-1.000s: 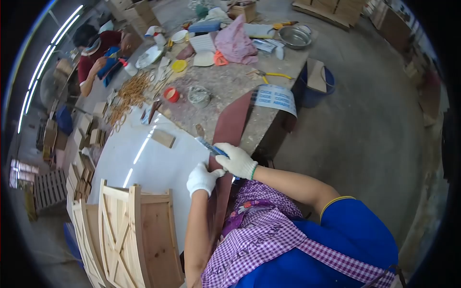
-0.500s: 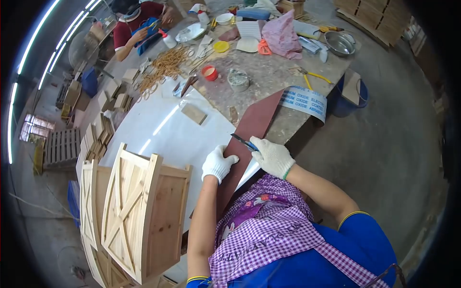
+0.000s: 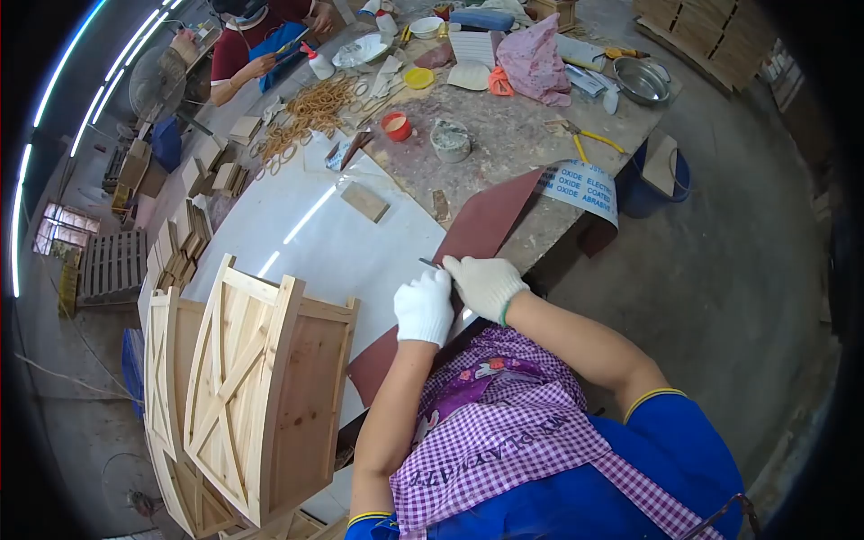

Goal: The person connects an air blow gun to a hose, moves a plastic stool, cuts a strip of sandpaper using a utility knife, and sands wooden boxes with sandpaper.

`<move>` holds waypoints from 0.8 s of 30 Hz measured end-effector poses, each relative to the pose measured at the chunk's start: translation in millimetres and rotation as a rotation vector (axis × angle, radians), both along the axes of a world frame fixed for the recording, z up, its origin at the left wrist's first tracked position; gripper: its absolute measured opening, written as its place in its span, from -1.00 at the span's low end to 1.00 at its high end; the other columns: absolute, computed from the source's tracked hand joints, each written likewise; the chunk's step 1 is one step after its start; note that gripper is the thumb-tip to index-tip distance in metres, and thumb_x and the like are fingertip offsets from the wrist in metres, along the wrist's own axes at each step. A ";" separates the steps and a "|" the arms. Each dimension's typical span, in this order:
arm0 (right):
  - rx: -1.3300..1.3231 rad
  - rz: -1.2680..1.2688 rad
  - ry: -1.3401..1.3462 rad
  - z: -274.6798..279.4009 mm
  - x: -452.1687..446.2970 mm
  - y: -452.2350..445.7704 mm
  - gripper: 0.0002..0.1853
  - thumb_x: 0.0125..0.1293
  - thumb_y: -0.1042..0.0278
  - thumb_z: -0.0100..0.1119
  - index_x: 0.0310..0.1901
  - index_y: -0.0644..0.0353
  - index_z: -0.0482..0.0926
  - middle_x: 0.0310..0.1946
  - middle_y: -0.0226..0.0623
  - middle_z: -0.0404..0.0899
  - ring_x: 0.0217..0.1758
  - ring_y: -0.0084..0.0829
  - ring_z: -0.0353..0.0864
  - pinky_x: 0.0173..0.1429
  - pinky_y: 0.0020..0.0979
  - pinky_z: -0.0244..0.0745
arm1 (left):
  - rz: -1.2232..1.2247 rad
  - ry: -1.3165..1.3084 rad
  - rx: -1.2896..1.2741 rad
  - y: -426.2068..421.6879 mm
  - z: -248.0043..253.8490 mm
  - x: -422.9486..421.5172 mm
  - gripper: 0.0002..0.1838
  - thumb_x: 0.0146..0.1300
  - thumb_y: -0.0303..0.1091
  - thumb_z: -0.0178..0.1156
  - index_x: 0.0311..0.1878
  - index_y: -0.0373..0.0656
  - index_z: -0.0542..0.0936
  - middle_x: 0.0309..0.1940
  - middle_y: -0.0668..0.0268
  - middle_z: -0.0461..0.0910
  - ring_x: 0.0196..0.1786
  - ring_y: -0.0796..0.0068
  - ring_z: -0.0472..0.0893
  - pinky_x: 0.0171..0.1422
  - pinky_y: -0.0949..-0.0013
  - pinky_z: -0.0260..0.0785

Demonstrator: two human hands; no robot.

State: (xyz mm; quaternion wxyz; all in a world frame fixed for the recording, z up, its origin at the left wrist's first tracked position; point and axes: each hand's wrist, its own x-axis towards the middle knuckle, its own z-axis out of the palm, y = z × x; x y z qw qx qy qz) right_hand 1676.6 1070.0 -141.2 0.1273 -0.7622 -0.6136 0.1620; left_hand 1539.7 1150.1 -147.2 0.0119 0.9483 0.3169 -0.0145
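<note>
A long reddish-brown abrasive sheet lies diagonally across the table corner, its blue-printed backing curling up at the far end. My left hand, in a white glove, rests on the sheet with its fingers bent together; whether it pinches the sheet is hidden. Right beside it my right hand, gloved too, is closed around a cutter knife, whose dark tip points left over the sheet. Most of the knife is covered by the fingers.
Wooden crates with crossed slats stand at the left. A wood block, red cup, rubber bands, yellow-handled pliers and metal bowl are on the table. A co-worker is at the far left.
The two gloved hands have come together over the sheet. Less of the knife shows than before, and the near end of the sheet now sticks out left of my left wrist.
</note>
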 end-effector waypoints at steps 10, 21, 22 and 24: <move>0.248 -0.675 1.335 -11.3 46.9 -15.3 -0.63 0.47 0.20 0.12 0.19 0.20 0.50 -0.36 -0.35 0.57 -0.50 -0.52 0.60 -0.44 -0.38 0.56 | 0.127 -0.089 0.117 -0.7 36.5 -35.0 -0.17 0.08 -0.21 0.42 0.45 -0.15 0.38 0.33 0.04 0.46 0.40 0.07 0.44 0.51 -0.04 0.22; 0.624 -0.735 1.496 -41.4 21.4 -38.8 -0.67 0.57 0.26 0.02 0.26 0.17 0.47 -0.29 -0.39 0.56 -0.50 -0.56 0.57 -0.47 -0.46 0.56 | -0.036 -0.055 -0.037 13.5 -6.9 100.4 -0.37 0.27 0.11 0.30 0.25 -0.10 0.51 0.01 0.10 0.72 0.12 0.05 0.67 0.23 0.06 0.45; 0.598 -0.717 1.493 -40.7 23.7 -42.2 -0.63 0.56 0.26 0.04 0.30 0.16 0.46 -0.28 -0.37 0.57 -0.49 -0.55 0.58 -0.46 -0.46 0.58 | -0.050 -0.051 -0.048 13.6 -3.1 99.8 -0.42 0.26 0.12 0.31 0.16 -0.11 0.57 0.02 0.05 0.71 0.04 0.01 0.71 0.15 0.02 0.51; 0.583 -0.695 1.443 -39.5 25.8 -46.0 -0.61 0.56 0.25 0.06 0.33 0.15 0.45 -0.27 -0.37 0.57 -0.48 -0.56 0.59 -0.46 -0.46 0.58 | 0.007 -0.031 -0.160 16.7 2.2 101.4 -0.46 0.26 0.10 0.32 0.11 -0.12 0.60 0.00 0.02 0.71 0.04 -0.03 0.71 0.13 -0.01 0.52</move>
